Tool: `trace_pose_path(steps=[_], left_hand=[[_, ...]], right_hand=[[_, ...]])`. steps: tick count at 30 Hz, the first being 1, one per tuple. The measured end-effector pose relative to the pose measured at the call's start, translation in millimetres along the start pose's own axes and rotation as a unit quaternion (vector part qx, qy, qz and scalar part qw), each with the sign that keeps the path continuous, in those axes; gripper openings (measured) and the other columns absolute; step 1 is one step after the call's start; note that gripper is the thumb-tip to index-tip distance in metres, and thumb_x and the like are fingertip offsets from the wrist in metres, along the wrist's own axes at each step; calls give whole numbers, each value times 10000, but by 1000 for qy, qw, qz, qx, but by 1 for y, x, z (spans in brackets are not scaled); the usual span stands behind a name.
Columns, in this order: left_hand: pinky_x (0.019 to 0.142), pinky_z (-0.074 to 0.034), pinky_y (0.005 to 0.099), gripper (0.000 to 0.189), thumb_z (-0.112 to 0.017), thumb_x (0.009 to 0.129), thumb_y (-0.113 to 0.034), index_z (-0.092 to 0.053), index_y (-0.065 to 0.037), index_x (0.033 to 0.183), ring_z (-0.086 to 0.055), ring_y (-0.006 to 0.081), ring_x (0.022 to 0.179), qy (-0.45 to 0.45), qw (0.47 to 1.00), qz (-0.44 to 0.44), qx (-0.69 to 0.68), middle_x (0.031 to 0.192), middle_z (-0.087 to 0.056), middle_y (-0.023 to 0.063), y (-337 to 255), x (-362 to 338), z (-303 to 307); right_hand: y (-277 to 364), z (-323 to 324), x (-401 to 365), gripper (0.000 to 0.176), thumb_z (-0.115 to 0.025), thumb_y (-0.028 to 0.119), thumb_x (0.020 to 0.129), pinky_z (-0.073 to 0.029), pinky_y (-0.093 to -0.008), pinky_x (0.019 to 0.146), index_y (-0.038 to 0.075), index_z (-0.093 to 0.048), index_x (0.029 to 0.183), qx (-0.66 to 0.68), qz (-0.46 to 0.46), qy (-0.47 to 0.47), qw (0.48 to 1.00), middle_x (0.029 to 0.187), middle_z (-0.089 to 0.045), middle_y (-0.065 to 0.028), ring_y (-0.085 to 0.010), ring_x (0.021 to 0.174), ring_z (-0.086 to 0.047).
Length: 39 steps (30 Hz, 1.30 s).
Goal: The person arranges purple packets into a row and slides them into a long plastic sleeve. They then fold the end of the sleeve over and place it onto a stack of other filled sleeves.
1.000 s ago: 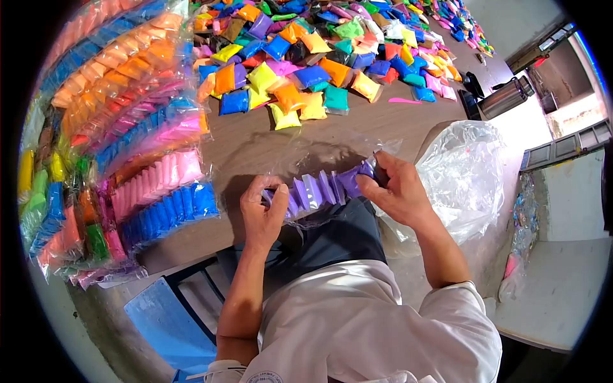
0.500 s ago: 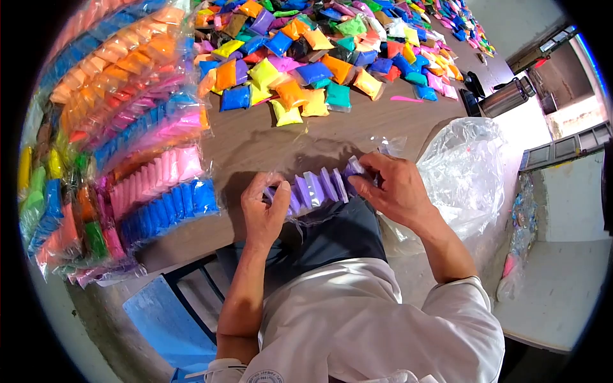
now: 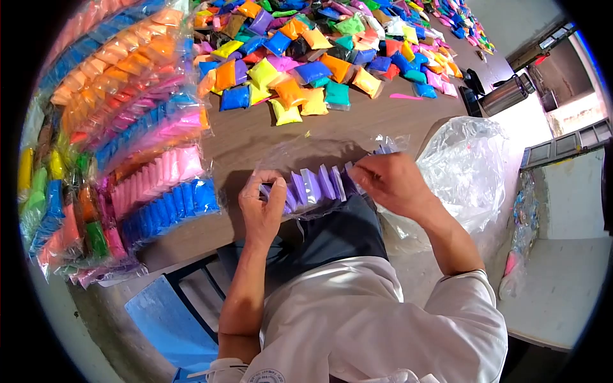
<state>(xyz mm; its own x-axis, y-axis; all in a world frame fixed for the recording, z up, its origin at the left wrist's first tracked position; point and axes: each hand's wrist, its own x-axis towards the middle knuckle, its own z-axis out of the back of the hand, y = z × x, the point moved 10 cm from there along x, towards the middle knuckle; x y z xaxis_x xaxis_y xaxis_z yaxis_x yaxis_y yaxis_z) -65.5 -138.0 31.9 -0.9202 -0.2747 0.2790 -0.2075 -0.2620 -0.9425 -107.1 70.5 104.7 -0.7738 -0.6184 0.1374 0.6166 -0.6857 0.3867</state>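
Observation:
A row of flat purple packets stands on edge inside a clear plastic bag at the table's near edge, just above my lap. My left hand is closed around the left end of the row, thumb towards me. At the right end, my right hand is curled with its fingertips pinched on the bag beside the last packets. Its knuckles hide part of that grip. Loose film and a few purple packet edges show behind the right hand.
Bagged rows of coloured packets are stacked on the left. Loose colourful packets are heaped at the back of the table. A big crumpled clear bag lies right, near a metal flask. A blue chair stands below left.
My right hand has rolled over, knuckles up, and its fingers have curled in at the row's right end. My left hand has barely shifted, and the purple row remains between both hands.

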Motion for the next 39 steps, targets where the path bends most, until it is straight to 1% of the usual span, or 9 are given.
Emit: trace_pose_path(steps=[2,7,9,11,15,21,26,33,39], left_hand=[[771,-460,296,138,-622,863,-121,-626,17,856,-585,159,797,-2,1000,9,2,820,-630,68,1,-1,0],[771,-461,297,145,-629,858,-126,-626,18,859,-587,155,805,2,1000,23,-14,824,-633,67,6,-1,-3],[769,-462,297,152,-626,860,-134,-628,18,866,-585,151,807,-2,1000,21,-3,822,-633,64,5,-1,-1],[770,-463,299,157,-625,864,-140,-629,17,868,-586,151,808,3,1000,18,-1,824,-634,63,4,0,-1],[764,-463,301,174,-610,886,-159,-632,14,876,-582,147,804,0,1000,22,2,825,-638,64,3,-1,-1],[713,-442,294,193,-589,918,-166,-637,19,893,-556,126,783,2,1000,9,20,810,-633,46,6,1,1],[717,-435,287,250,-562,951,-207,-640,26,907,-541,110,786,26,997,71,-8,807,-625,31,16,5,3],[749,-442,294,409,-448,1025,-306,-640,32,896,-557,130,799,0,991,131,2,826,-635,51,26,33,30],[760,-468,297,331,-497,1009,-231,-642,46,899,-595,155,792,-20,995,80,51,825,-661,89,32,37,30]], right_hand=[[-13,26,-3,182,-614,149,938,-440,-314,522,0,-669,850,117,-74,-46,989,640,-584,-100,-172,545,-555],[-24,84,-31,247,-593,187,981,-397,-216,502,-29,-692,915,230,-123,-212,942,687,-633,-29,-51,567,-512],[-24,89,-43,139,-690,106,892,-463,-255,591,-32,-692,890,232,-126,-210,941,681,-636,-89,-124,616,-592],[-6,83,-44,152,-755,107,815,-498,-273,627,-11,-709,898,208,-34,-167,963,740,-665,-94,-166,666,-644],[29,35,-34,636,-868,218,622,-454,-441,976,103,-636,1203,50,79,-60,994,1254,-597,-126,-335,1192,-550],[31,-24,-18,729,-845,246,642,-374,-488,1066,178,-558,1310,-78,140,-43,986,1386,-521,-89,-312,1289,-486],[24,-26,9,479,-743,222,784,-437,-429,985,158,-631,1245,-64,167,-20,984,1290,-604,-97,-284,1124,-591],[-4,-45,52,306,-644,272,904,-476,-438,934,116,-666,1166,39,138,59,988,1201,-628,-123,-331,1082,-598],[-15,-58,75,246,-584,272,945,-488,-448,895,98,-695,1080,91,127,159,975,1065,-664,-150,-339,1065,-611]])
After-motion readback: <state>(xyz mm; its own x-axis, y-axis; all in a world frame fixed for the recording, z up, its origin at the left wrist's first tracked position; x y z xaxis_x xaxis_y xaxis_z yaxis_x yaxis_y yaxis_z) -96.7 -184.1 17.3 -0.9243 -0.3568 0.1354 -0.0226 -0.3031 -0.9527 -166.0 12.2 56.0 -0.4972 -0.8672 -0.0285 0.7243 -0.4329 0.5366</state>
